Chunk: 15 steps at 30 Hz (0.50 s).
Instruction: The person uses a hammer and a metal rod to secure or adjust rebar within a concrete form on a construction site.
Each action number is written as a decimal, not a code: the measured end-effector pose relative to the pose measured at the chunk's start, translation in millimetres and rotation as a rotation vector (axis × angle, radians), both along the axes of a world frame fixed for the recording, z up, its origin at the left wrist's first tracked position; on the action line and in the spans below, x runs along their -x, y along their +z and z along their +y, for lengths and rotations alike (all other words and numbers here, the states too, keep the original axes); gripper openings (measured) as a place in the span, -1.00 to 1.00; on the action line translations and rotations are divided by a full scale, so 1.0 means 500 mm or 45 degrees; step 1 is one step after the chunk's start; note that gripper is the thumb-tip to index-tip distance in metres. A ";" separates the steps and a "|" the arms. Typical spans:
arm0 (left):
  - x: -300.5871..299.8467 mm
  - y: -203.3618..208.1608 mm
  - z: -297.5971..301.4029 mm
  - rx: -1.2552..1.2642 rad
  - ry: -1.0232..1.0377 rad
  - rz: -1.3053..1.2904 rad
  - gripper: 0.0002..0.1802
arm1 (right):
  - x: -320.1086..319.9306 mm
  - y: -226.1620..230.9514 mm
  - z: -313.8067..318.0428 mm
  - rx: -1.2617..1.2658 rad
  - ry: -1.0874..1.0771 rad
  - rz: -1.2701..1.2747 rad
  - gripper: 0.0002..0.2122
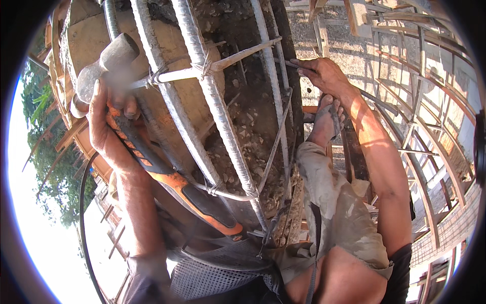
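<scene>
My left hand (109, 124) is wrapped round a hammer just below its grey metal head (104, 66). The orange-and-black handle (177, 185) slants down to the right, across my lap. Beside the hammer stands a cage of thick ribbed rebar (202, 76), crossed by thinner tie bars (230, 62) bound with wire. To the right of the cage, my right hand (326, 78) is closed on a dark metal rod (377, 103) that passes behind my wrist. Its fingertips are close to the cage's rightmost bars.
Rough concrete and rubble (250, 137) fill the space behind the bars. My sandalled foot (325, 121) braces below my right hand. Timber poles and framing (420, 76) spread far below on the right. Trees (43, 147) and a black cable (82, 218) are at left.
</scene>
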<state>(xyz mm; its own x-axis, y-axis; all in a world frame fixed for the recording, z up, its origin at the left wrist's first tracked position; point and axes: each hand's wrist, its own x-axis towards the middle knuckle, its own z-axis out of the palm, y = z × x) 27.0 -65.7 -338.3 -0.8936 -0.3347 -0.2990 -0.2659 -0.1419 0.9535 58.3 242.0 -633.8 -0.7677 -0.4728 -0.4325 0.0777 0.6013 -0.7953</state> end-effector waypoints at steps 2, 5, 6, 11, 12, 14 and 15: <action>-0.007 0.007 -0.003 0.020 0.007 0.008 -0.72 | 0.000 0.007 0.026 -0.042 0.127 -0.091 -0.70; -0.008 0.003 0.004 -0.074 0.002 0.008 -0.73 | -0.003 0.001 0.149 0.066 0.104 -0.224 -0.68; -0.008 0.011 0.006 -0.101 0.000 -0.002 -0.73 | -0.001 -0.007 0.188 0.067 0.055 -0.313 -0.68; -0.012 0.007 0.007 -0.067 0.025 0.018 -0.74 | 0.021 0.046 0.256 -0.116 -0.201 -0.438 -0.71; -0.013 0.008 0.005 -0.078 0.020 0.011 -0.74 | 0.021 0.045 0.236 -0.117 -0.244 -0.405 -0.71; -0.005 0.004 0.009 -0.086 0.011 0.018 -0.73 | 0.027 0.038 0.212 -0.091 -0.266 -0.200 -0.70; 0.001 -0.002 0.011 -0.072 0.010 0.026 -0.73 | 0.033 0.039 0.207 -0.143 -0.260 -0.225 -0.69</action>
